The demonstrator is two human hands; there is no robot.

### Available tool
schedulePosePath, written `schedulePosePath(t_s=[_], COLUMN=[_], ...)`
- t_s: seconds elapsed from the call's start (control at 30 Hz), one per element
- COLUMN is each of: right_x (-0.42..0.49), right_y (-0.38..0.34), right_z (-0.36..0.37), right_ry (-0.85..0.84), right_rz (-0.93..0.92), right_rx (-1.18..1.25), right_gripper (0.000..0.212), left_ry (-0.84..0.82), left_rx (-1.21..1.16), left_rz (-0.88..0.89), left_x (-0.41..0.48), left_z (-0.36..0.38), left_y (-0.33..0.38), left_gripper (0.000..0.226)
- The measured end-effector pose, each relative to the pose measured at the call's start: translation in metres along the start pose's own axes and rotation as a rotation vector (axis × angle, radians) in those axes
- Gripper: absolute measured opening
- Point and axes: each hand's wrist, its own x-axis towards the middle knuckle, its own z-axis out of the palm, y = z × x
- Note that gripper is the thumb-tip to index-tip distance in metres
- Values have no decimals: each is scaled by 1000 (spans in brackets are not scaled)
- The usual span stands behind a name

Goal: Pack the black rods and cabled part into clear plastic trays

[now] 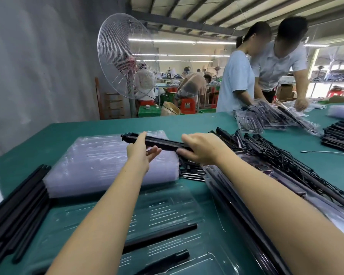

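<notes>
While the right hand [203, 148] clamps one end of the part [161, 142], likely the cabled one, above the stack [99, 161], the left hand [142, 149] steadies it open-fingered; next it needs seating in the near tray [167, 207] beside two rods [161, 236].

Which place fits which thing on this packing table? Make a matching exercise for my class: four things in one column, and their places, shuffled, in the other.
Things
1. stack of clear trays
2. bundle of black rods
3. pile of cabled parts
4. long black part

Places
A. gripped by the right hand
B. far left on the table
C. right of both hands
D. left of centre, beneath the left hand

Pairs: 1-D, 2-B, 3-C, 4-A
</notes>
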Motion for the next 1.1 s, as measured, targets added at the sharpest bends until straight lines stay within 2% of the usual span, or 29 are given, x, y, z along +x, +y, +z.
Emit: schedulePosePath(t_s=[0.07,0.1,0.13,0.2,0.3,0.37,0.5,0.67,0.73,0.83,0.9,1.0,1.1], right_x=[-3,-6,-12,-28,-49,-54,-59,-68,-73,-79,-83,-94,-102], right_y=[7,12,18,31,43,45,60,97,106,111,117,129,137], right_z=[-1,-2,-3,-8,-14,-15,-19,-33,-41,-55,-63,-67,-68], right_ry=[67,78,61,-107,-454,-567,-515,-515,-605,-825,-887,-751,-613], right_rz=[312,478,592,824,1177,1224,1238,1113,1102,1050,1022,1113,1204], right_rx=[168,187,78,-131,-180,-185,-88,102,229,311,388,621,813], right_gripper=[38,35,28,22,37,41,40,32,31,31,28,23,27], left_ry=[-21,-43,-61,-82,-130,-162,-193,-227,-210,-190,-191,-175,-161], left_rx=[-22,-34,-43,-53,-49,-44,-40,-56,-64,-83,-89,-75,-78], left_rz=[12,13,16,24,45,78,156,232,229,215,209,201,186], left_x=[-4,-8,-11,-20,-34,-43,-57,-67,-66,-64,-62,-56,-48], left_z=[-4,-5,-4,0,7,12,21,34,37,42,44,43,40], left_y=[-1,0,1,6,14,20,34,45,47,50,52,52,48], left_gripper=[55,56,56,54,56,59,56,23,21,25,28,48,51])
